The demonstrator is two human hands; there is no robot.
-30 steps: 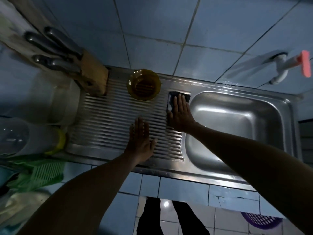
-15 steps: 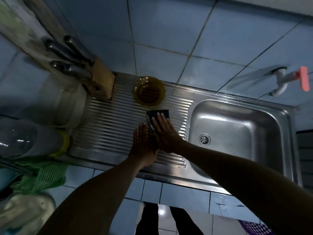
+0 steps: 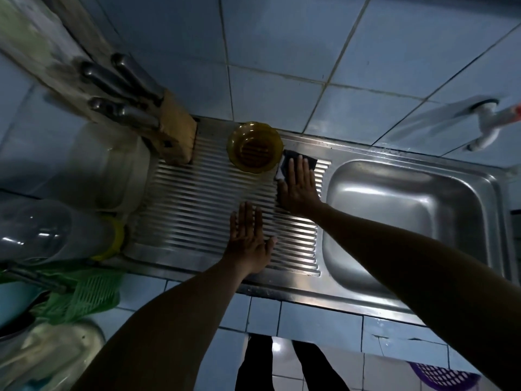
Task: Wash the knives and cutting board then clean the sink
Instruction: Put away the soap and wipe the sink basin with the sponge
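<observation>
Knives [image 3: 124, 88] standing handle-up in a wooden knife block [image 3: 176, 131] at the far left corner of the ribbed drainboard [image 3: 197, 210], blades buried and out of sight. Amber plastic bowl [image 3: 254, 147] on the drainboard's far edge, just right of the block. Dark scrubbing sponge [image 3: 293, 162] flat on the ribs beside that bowl, mostly covered by the right hand [image 3: 297, 190], fingers straight and close together, pressing down; only the sponge's far end and a pale left edge showing. Left hand [image 3: 248, 241] palm-down on the drainboard's near half, fingers extended and slightly spread, thumb out to the side, holding nothing. Steel sink basin [image 3: 408, 221] right of the drainboard, drain hidden behind the right forearm. White tap [image 3: 485, 128] on the tiled wall beyond the basin, red handle cut off by the frame edge. Clear plastic containers [image 3: 93, 176] left of the drainboard, dim and blurred, contents unreadable. Green slotted basket [image 3: 81, 294] nearer, partly cropped. Cutting board not identifiable anywhere.
</observation>
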